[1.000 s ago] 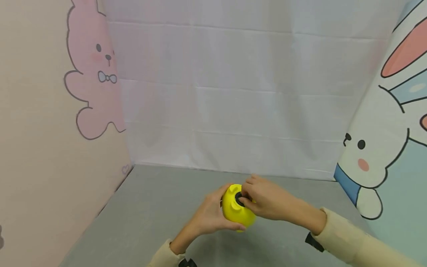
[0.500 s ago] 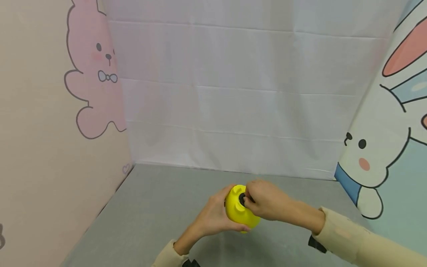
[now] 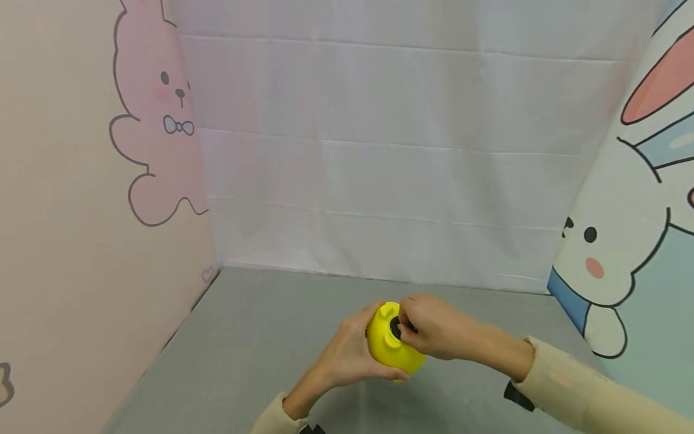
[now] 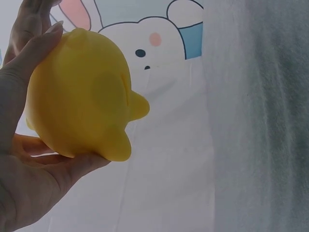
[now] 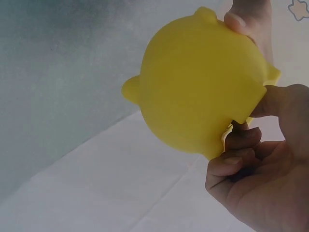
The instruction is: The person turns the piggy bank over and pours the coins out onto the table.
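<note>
Head view, toy: a round yellow toy [image 3: 391, 346] with small stubby feet is held just above the grey tabletop [image 3: 244, 355], near its front middle.
Head view, left hand: the left hand [image 3: 347, 355] cups the toy from the side and below, fingers curled round its body.
Head view, right hand: the right hand [image 3: 434, 328] pinches a small black plug [image 3: 395, 327] set in the toy's upturned underside.
Head view, surroundings: a creased white cloth [image 3: 379, 150] hangs behind; cartoon rabbit panels stand at either side.
Left wrist view, toy: the toy [image 4: 79, 96] rests in the palm, thumb and fingers wrapped about it; a shallow slot shows in its smooth matt skin, with two rounded nubs beside it.
Right wrist view, toy: the body [image 5: 203, 84] looks seamless, slightly soft, like moulded vinyl or rubber.
Right wrist view, right hand: the fingers [image 5: 239, 157] are curled in tight at the toy's lower edge; the plug itself is hidden here.
Handling, a judgement: the cupping hand should brace the body firmly without squashing it, while the pinching fingers keep a square hold on the plug's rim, since smooth plastic slips easily.
</note>
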